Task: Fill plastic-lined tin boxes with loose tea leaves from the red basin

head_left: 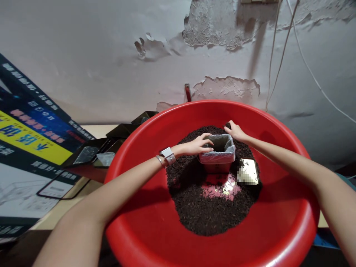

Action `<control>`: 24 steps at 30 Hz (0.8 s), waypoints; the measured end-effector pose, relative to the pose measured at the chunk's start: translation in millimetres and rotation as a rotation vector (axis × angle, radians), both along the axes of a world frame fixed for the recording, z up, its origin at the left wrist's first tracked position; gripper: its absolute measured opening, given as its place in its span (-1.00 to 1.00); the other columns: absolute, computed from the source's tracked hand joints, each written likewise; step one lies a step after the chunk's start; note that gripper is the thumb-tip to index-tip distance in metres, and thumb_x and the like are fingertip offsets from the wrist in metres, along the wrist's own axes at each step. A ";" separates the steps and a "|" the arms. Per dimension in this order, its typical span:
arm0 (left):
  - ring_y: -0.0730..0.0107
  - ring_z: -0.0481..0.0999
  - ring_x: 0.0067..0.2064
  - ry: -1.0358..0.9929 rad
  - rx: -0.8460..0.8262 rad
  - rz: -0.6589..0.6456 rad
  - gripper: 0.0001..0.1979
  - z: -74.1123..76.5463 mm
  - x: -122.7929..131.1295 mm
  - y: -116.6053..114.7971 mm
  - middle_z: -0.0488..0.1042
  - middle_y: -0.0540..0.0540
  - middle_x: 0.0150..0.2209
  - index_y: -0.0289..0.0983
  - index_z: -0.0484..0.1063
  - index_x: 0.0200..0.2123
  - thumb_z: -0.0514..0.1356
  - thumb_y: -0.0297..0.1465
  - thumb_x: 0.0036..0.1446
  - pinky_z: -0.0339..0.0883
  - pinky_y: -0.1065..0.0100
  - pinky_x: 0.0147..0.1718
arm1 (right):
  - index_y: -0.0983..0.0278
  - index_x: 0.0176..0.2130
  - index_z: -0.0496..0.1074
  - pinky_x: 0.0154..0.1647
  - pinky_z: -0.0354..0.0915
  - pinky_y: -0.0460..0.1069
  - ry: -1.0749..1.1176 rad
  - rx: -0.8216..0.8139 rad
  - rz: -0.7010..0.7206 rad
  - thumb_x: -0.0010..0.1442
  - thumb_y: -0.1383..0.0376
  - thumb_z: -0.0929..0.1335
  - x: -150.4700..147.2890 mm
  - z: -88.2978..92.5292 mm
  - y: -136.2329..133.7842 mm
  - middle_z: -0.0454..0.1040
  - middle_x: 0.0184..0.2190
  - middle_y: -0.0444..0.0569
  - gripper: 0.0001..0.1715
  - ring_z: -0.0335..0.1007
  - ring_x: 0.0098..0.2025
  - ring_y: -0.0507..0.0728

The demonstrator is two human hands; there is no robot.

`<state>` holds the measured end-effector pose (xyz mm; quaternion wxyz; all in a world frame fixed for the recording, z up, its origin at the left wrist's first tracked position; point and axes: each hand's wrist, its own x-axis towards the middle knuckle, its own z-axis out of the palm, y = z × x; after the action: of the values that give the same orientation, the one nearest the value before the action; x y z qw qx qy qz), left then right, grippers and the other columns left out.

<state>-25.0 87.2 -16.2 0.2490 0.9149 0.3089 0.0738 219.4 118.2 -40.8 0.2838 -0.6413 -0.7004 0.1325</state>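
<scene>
A square, clear-plastic-lined box (217,158) sits between the hands: left hand (199,144) gripping its rim, right hand (236,131) closed on dark-brown flakes (227,126).

You are wearing a whitish watch (168,155) with a squarish case and a matching pale strap, while a thin, silvery bracelet (160,161) is circling your left arm (130,181) just beside it, on the elbow side; your left hand (196,145) and right hand (237,132) are showing bare, and your right arm (283,159) is showing bare along its visible length
</scene>
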 end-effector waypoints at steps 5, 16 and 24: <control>0.25 -0.01 0.32 0.018 -0.028 -0.004 -0.66 2.0 0.5 -0.5 0.02 -0.09 0.28 -0.19 0.40 -0.02 0.10 -0.20 0.19 -0.16 0.25 0.32 | 0.25 -0.23 0.21 -0.39 0.19 -0.09 0.229 0.170 0.169 0.18 0.16 0.25 -22.2 46.3 -32.1 0.33 -0.51 -0.17 -0.77 0.26 -0.48 0.01; 0.18 0.03 0.30 -0.008 -0.055 -0.003 -0.65 -0.5 -0.4 1.7 -0.01 -0.10 0.27 -0.18 0.41 -0.05 0.08 -0.15 0.18 -0.16 0.20 0.31 | 0.29 -0.18 0.30 -0.45 0.30 -0.09 0.373 0.108 0.356 0.20 0.03 0.24 -17.6 65.4 -38.6 0.43 -0.30 -0.05 -0.62 0.39 -0.44 0.01; 0.24 0.04 0.30 0.004 -0.064 0.025 -0.69 1.9 0.5 -0.8 0.02 -0.05 0.27 -0.15 0.41 -0.06 0.10 -0.19 0.17 -0.12 0.22 0.30 | 0.41 -0.19 0.47 -0.10 0.32 0.16 -0.072 -0.121 0.113 -0.20 0.16 0.52 23.3 -47.3 -16.2 0.45 -0.18 0.27 -0.42 0.41 -0.16 0.29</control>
<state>-24.5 86.4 -14.3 0.2766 0.9026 0.3233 0.0652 242.7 102.0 -88.0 0.2112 -0.6213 -0.7358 0.1673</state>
